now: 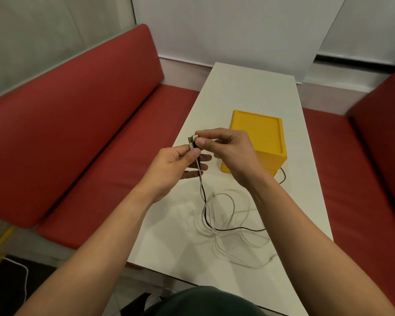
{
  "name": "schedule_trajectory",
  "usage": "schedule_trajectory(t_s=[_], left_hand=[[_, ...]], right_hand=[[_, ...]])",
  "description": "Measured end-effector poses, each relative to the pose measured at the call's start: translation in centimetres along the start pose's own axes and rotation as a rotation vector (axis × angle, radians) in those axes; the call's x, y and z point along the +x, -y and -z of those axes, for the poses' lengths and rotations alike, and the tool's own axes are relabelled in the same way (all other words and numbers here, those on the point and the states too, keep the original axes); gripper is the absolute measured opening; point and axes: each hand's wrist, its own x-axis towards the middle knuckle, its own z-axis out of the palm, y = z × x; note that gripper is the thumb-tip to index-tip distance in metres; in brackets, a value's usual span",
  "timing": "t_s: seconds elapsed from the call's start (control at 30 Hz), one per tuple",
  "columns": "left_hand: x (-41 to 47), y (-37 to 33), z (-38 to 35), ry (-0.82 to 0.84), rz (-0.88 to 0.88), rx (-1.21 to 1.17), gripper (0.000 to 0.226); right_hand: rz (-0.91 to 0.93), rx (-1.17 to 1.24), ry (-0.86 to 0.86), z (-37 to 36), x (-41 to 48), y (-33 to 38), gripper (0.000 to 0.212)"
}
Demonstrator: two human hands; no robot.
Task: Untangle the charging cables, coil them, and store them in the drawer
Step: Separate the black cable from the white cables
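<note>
You hold both plug ends up off the table (237,87), pinched side by side. Your left hand (173,165) nips the plug (191,144) of the white cable (234,208) between thumb and forefinger. Your right hand (230,151) pinches a second plug (195,136) just above it, which looks to belong to the black cable (237,229).

Straight below the grip the two leads hang together, then drop into a loose heap on the table, where white loops cross the black cable several times. Behind your right hand sits the yellow drawer box (260,133); no drawer shows open.

I judge you are near the start: ends found, nothing separated, nothing coiled, nothing stored. Left to do: draw one lead free of the other, coil each, open a drawer and lay them in.
</note>
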Motion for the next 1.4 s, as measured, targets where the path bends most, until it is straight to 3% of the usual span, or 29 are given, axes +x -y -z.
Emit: schedule_trajectory(t_s=[0.13,0.27,0.4,0.53,0.7,0.8,1.13,1.23,1.4], left_hand=[[0.1,-0.1,0.0,-0.003,-0.025,0.067,0.023],[0.6,0.0,-0.1,-0.143,-0.128,0.107,0.022],[1.1,-0.3,0.1,-0.278,-0.194,0.109,0.018],[0.8,-0.3,0.0,-0.335,-0.187,0.109,0.016],[0.4,-0.2,-0.8,-0.337,-0.176,-0.088,0.019],[0.5,-1.5,-0.1,-0.418,-0.181,-0.247,0.021],[0.8,-3.6,2.6,-0.457,-0.254,-0.225,0.025],[0.8,-2.6,2.4,-0.385,-0.181,-0.007,0.026],[0.4,0.1,0.3,-0.158,-0.131,0.573,0.036]], right_hand=[[-0.086,0.004,0.008,0.0,0.4,-0.4,0.017],[-0.146,0.107,0.017,-1.0,0.2,-1.1,0.020],[-0.222,0.129,0.160,-0.9,-0.6,-1.7,0.028],[-0.139,-0.005,0.202,-0.4,-0.4,-1.7,0.026],[-0.076,-0.164,0.268,-0.1,-0.1,-1.1,0.040],[-0.101,-0.314,0.298,0.5,-0.5,-1.9,0.048],[-0.041,-0.964,0.295,2.3,-1.4,-5.8,0.010],[-0.057,-0.829,0.197,2.2,-1.7,-6.3,0.017],[-0.003,-0.615,0.020,2.2,-1.9,-5.7,0.015]])
